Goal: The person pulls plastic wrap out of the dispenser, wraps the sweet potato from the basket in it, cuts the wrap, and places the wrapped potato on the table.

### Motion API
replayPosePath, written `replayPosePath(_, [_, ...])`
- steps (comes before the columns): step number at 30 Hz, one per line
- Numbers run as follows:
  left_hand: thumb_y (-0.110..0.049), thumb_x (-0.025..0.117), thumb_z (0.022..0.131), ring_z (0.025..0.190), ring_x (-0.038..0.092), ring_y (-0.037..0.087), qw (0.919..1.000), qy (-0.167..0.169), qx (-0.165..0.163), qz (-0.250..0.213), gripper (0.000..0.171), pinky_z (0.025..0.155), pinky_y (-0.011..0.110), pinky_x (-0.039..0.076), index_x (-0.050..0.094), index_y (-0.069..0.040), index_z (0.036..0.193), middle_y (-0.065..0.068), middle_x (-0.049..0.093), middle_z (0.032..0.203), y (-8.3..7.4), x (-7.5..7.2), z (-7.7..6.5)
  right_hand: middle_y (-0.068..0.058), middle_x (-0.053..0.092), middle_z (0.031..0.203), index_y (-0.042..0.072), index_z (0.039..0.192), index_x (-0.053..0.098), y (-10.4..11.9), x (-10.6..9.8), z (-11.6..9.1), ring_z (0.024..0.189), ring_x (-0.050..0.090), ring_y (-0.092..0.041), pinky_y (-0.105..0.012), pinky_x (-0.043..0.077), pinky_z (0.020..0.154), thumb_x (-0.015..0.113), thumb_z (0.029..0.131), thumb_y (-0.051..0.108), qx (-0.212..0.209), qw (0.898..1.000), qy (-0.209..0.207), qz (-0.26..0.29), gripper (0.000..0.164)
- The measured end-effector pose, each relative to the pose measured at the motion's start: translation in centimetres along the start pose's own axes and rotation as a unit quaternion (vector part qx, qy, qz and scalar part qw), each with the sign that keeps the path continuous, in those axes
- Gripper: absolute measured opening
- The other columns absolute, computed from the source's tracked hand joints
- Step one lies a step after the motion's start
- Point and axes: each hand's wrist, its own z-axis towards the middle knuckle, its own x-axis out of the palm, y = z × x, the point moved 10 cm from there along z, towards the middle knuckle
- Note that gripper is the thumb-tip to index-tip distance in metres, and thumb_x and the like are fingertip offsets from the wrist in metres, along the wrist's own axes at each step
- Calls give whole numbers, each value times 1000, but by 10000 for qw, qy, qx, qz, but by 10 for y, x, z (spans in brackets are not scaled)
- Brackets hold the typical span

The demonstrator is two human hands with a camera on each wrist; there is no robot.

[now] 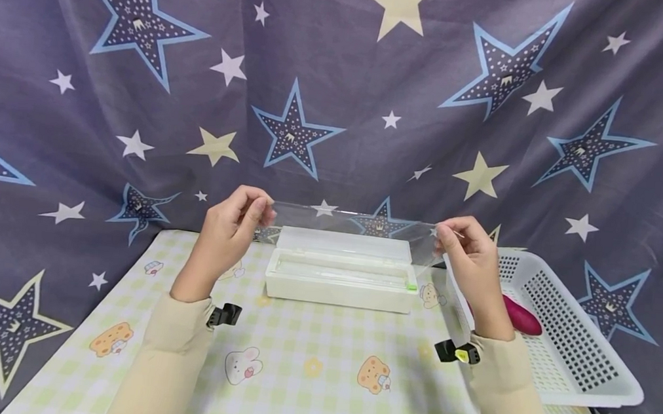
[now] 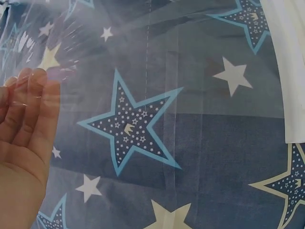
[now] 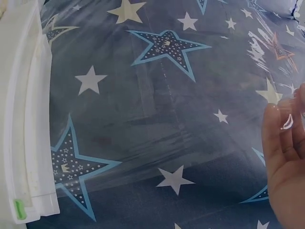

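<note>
A sheet of clear plastic wrap (image 1: 342, 220) is stretched taut between my two hands, above a white wrap dispenser box (image 1: 338, 293). My left hand (image 1: 233, 228) pinches the sheet's left corner between thumb and fingers. At the other corner, my right hand (image 1: 469, 255) pinches it the same way. The dispenser's lid (image 1: 345, 243) stands raised at the back, and a green slider (image 1: 412, 287) sits at its right end. Wrinkles in the film show over the fingers (image 2: 35, 95) in the left wrist view, and by the fingers (image 3: 274, 138) in the right wrist view.
On the right side of the table stands a white perforated basket (image 1: 585, 347) holding a dark pink oblong thing (image 1: 522, 316). A green checked cloth (image 1: 289, 348) with cartoon prints covers the table. Behind it hangs a star-patterned curtain (image 1: 344, 57).
</note>
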Motion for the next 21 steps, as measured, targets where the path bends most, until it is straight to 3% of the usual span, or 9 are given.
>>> replayPosePath(12, [-4, 50, 105, 74, 65, 13, 9992, 95, -121, -379, 12, 64, 22, 55, 61, 1, 108, 2, 65, 87, 1, 1, -10, -11, 59, 74, -13, 97, 59, -1, 4, -10, 63, 58, -12, -21, 54, 55, 57, 98, -7, 23, 9999, 135, -19, 6])
replayPosePath(17, [-4, 50, 105, 75, 66, 14, 9987, 148, -201, -445, 12, 65, 22, 57, 61, 1, 108, 2, 65, 87, 2, 1, -13, -15, 57, 72, -14, 97, 58, 0, 10, -16, 60, 57, -13, -22, 54, 52, 57, 98, -8, 36, 9988, 393, -297, 6])
replayPosePath(21, [-5, 49, 105, 75, 66, 17, 9972, 222, -356, -618, 13, 65, 24, 57, 62, -2, 108, 0, 65, 88, 4, 2, -17, -20, 55, 70, -16, 96, 56, 14, 16, -18, 56, 55, -17, -21, 53, 51, 55, 97, -12, 43, 9969, 540, -573, 4])
